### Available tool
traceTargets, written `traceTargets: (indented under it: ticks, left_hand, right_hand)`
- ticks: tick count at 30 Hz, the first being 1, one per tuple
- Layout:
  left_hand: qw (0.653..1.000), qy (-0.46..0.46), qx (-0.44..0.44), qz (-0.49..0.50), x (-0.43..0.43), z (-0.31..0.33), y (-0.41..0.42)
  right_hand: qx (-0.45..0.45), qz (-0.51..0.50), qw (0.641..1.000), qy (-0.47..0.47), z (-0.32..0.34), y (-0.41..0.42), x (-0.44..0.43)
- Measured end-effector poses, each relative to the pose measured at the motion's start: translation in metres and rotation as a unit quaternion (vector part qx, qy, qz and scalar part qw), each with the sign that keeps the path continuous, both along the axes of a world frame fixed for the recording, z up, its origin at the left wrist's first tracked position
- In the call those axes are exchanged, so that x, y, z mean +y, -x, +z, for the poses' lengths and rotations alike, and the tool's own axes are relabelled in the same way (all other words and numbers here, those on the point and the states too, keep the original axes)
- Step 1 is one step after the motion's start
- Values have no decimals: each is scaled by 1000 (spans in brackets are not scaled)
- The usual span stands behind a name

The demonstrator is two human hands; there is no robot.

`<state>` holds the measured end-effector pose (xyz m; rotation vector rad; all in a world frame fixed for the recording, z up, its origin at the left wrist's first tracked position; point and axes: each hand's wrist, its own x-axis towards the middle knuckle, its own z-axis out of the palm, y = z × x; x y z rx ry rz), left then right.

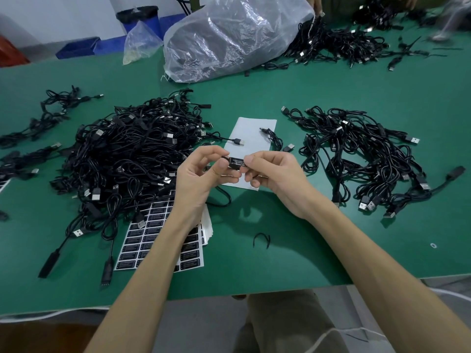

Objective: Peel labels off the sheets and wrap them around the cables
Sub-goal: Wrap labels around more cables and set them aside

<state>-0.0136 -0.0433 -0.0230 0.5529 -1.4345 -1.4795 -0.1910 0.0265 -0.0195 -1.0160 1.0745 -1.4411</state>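
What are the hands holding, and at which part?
Left hand and right hand pinch a black cable, one at each end of its label.

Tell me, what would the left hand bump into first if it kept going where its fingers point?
Probably the right hand: the left hand points rightward along the labelled cable piece both pinch. Depth is unclear.
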Motion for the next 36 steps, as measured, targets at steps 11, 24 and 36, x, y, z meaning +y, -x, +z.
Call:
traceTargets:
  ticks: [11, 24, 36]
  left_hand:
    - [1000, -4, -16, 9, 0, -1, 2]
    - [1000, 2, -27, 4, 0, -2, 2]
    - [999, 0, -32, -5, 0, -1, 2]
  right_hand:
    - [9, -23, 1000, 10, 2, 0, 2]
    - [28, -27, 999, 0, 0, 1, 1]
    - [32, -27, 999, -7, -1, 0, 1]
